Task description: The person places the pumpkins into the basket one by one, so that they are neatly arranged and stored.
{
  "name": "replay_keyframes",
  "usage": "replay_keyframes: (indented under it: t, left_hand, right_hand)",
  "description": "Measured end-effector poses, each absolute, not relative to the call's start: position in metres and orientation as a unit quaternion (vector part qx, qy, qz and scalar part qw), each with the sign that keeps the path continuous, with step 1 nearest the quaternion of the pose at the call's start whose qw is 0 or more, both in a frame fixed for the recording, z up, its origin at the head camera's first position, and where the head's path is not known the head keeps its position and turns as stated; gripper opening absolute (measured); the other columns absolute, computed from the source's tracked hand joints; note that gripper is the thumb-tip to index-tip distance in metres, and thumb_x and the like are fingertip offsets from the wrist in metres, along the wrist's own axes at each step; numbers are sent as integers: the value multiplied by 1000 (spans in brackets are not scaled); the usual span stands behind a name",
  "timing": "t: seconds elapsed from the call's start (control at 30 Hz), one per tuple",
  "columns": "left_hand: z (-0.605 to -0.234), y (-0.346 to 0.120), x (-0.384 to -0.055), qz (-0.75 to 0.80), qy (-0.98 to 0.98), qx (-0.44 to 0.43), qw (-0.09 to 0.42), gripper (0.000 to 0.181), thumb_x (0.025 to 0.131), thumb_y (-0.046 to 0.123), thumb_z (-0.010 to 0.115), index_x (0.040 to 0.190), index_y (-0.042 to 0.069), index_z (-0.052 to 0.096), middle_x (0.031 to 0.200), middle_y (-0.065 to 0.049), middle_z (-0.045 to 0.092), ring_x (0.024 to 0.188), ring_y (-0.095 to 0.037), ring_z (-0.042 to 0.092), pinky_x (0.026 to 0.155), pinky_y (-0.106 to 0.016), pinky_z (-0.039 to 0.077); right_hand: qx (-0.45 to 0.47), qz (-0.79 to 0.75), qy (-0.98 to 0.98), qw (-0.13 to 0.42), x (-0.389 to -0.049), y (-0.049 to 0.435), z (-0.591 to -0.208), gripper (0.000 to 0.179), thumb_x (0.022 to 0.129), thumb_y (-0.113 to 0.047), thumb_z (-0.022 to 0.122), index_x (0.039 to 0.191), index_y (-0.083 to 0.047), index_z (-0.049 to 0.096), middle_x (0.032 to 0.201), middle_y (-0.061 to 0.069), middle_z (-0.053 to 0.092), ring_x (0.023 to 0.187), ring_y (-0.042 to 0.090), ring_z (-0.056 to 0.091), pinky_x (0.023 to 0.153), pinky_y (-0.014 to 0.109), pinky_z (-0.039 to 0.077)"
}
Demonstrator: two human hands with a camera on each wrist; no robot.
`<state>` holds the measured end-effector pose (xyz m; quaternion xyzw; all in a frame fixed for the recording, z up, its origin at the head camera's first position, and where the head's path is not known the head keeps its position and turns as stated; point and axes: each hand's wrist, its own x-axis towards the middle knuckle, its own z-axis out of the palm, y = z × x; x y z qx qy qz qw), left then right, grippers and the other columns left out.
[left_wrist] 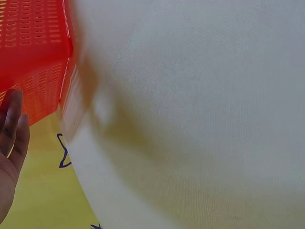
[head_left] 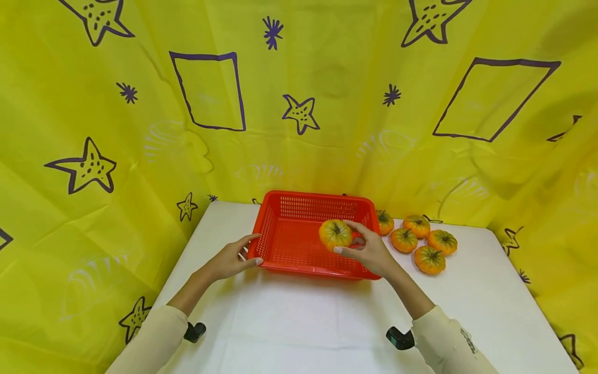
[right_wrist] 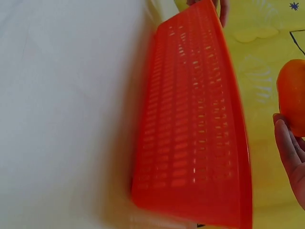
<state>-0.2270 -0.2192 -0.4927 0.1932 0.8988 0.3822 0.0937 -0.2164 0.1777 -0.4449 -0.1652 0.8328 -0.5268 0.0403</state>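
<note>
A red plastic basket (head_left: 299,234) with slotted walls rests on the white table, its inside floor bare in the head view. At its left end my left hand (head_left: 233,258) holds the rim near the front corner, thumb at the front and fingers farther back. In the left wrist view the fingers (left_wrist: 14,124) lie against the basket's side. Over the right part of the basket, my right hand (head_left: 370,251) grips a small orange pumpkin (head_left: 335,234) with a greenish top between thumb and fingers. The right wrist view shows this pumpkin (right_wrist: 293,98) above the rim level.
Several more small pumpkins (head_left: 430,259) lie on the table right of the basket, one (head_left: 385,222) close against its right wall. A yellow curtain (head_left: 317,156) with star drawings surrounds the white table (head_left: 299,322). Dark devices (head_left: 400,338) sit under both forearms.
</note>
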Motion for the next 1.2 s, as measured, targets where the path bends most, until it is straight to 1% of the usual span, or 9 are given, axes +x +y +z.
replay_keyframes:
  t: [0.07, 0.17, 0.3, 0.4, 0.67, 0.87, 0.97, 1.07, 1.2]
  left_hand:
    - [-492, -219, -227, 383, 899, 194, 92, 77, 90, 43, 74, 153, 13, 41, 105, -6, 61, 84, -13, 59, 71, -26, 53]
    - [-492, -219, -227, 386, 897, 192, 94, 78, 90, 43, 74, 153, 14, 40, 106, -7, 61, 85, -14, 59, 72, -26, 53]
    - [-492, -220, -226, 387, 896, 194, 95, 78, 90, 44, 74, 153, 13, 40, 106, -6, 60, 84, -13, 59, 72, -26, 53]
    - [-492, -220, -226, 388, 895, 196, 95, 78, 90, 43, 74, 153, 13, 40, 106, -5, 61, 84, -13, 59, 72, -26, 53]
    - [-495, -220, -228, 389, 894, 198, 97, 78, 90, 43, 74, 154, 14, 39, 106, -5, 62, 84, -14, 60, 72, -27, 54]
    - [-495, -219, -229, 390, 895, 195, 98, 78, 90, 44, 73, 154, 14, 39, 106, -5, 62, 85, -14, 60, 72, -28, 54]
    - [-495, -219, -229, 388, 896, 195, 98, 79, 90, 44, 74, 154, 14, 39, 105, -5, 62, 84, -15, 60, 72, -28, 54]
    - [-495, -220, -229, 389, 895, 194, 99, 79, 90, 44, 74, 154, 14, 39, 105, -5, 61, 84, -14, 60, 72, -28, 54]
    - [-495, -220, -227, 394, 893, 196, 100, 79, 91, 44, 73, 154, 14, 38, 105, -5, 61, 85, -14, 60, 73, -27, 54]
  right_hand:
    - [-165, -532, 829, 52, -220, 171, -447, 74, 83, -25, 84, 148, -17, 48, 129, 17, 59, 68, 21, 56, 51, 24, 43]
    - [-165, -542, 821, 71, -224, 161, -451, 76, 83, -24, 84, 148, -16, 48, 129, 18, 59, 72, 20, 59, 54, 26, 47]
    - [-167, -559, 806, 97, -230, 148, -457, 76, 83, -21, 84, 149, -14, 47, 135, 17, 56, 83, 23, 66, 65, 35, 56]
    - [-170, -567, 798, 111, -234, 140, -461, 76, 82, -19, 84, 148, -16, 48, 133, 16, 57, 87, 25, 66, 70, 40, 58]
    - [-181, -569, 790, 141, -240, 123, -464, 77, 84, -19, 83, 151, -12, 44, 132, 18, 58, 85, 26, 66, 68, 33, 55]
    - [-159, -572, 792, 143, -248, 114, -470, 74, 87, -18, 80, 151, -13, 44, 143, 19, 52, 93, 42, 70, 78, 48, 57]
    - [-152, -576, 788, 155, -252, 108, -472, 76, 87, -17, 80, 152, -11, 42, 145, 20, 49, 97, 44, 70, 86, 55, 55]
    - [-154, -569, 791, 163, -255, 102, -474, 77, 86, -16, 80, 152, -8, 41, 141, 23, 51, 96, 37, 71, 87, 51, 56]
    - [-154, -544, 809, 159, -257, 94, -476, 75, 85, -16, 81, 150, -10, 46, 138, 21, 54, 99, 26, 68, 82, 38, 57]
